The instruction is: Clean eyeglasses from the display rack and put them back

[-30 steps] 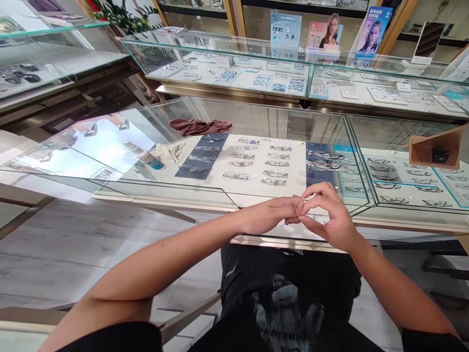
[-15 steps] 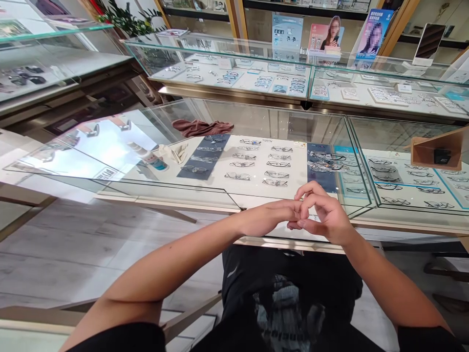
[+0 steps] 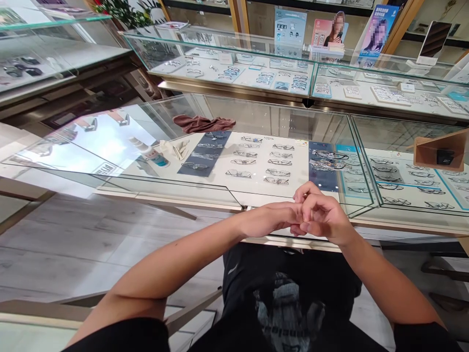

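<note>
My left hand (image 3: 271, 219) and my right hand (image 3: 327, 217) meet over the front edge of the glass display case (image 3: 205, 198), close to my body. Thumb and fingers of my right hand are curled closed around the fingertips of my left. The left fingers are bent together and partly hidden behind the right; whether anything small lies between them cannot be made out. Just beyond my hands, under the glass, lie rows of eyeglasses (image 3: 277, 172) on a white surface, with more glasses (image 3: 329, 155) on a dark blue mat (image 3: 322, 183).
On the glass to the left are a spray bottle (image 3: 156, 155), a pale cloth (image 3: 175, 148) and a brown cloth (image 3: 203, 123). A brown tray (image 3: 421, 159) stands at the right. Farther back runs a second display case (image 3: 234, 88) with several sign cards and a tablet-like mirror (image 3: 434, 43).
The fingers of my right hand have curled slightly more around the left fingertips. The view has shifted a little; the things on the counter have stayed put.
</note>
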Action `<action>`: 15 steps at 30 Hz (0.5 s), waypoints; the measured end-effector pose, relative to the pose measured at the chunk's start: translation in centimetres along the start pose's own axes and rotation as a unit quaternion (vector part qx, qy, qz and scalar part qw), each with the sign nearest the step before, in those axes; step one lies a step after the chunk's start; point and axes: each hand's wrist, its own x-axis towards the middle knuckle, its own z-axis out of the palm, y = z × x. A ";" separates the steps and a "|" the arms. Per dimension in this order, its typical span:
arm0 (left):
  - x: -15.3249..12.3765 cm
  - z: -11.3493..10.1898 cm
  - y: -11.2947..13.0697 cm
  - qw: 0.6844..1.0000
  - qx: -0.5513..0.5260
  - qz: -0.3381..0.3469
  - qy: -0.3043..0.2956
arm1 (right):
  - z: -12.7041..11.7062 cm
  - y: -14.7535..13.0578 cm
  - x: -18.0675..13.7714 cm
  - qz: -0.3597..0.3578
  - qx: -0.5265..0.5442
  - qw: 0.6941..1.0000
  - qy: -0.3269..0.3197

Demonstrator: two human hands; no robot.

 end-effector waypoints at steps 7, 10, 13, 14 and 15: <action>0.4 -0.1 -0.7 0.997 -0.070 -0.003 -0.025 | 0.1 -0.2 0.1 -0.026 -0.038 0.999 -0.002; 0.0 -0.7 -1.0 0.998 -0.052 0.017 -0.021 | -0.5 -0.3 -0.2 -0.037 -0.076 0.996 0.011; -1.3 -2.3 -1.5 0.997 0.014 0.064 0.027 | -2.0 0.0 -0.9 0.022 -0.159 0.987 -0.004; -1.8 -3.0 -1.7 0.995 0.038 0.075 0.059 | -2.7 0.4 -1.1 0.063 -0.202 0.977 -0.028; -2.5 -3.8 -2.0 0.990 0.060 0.081 0.098 | -3.3 0.9 -1.3 0.112 -0.248 0.960 -0.060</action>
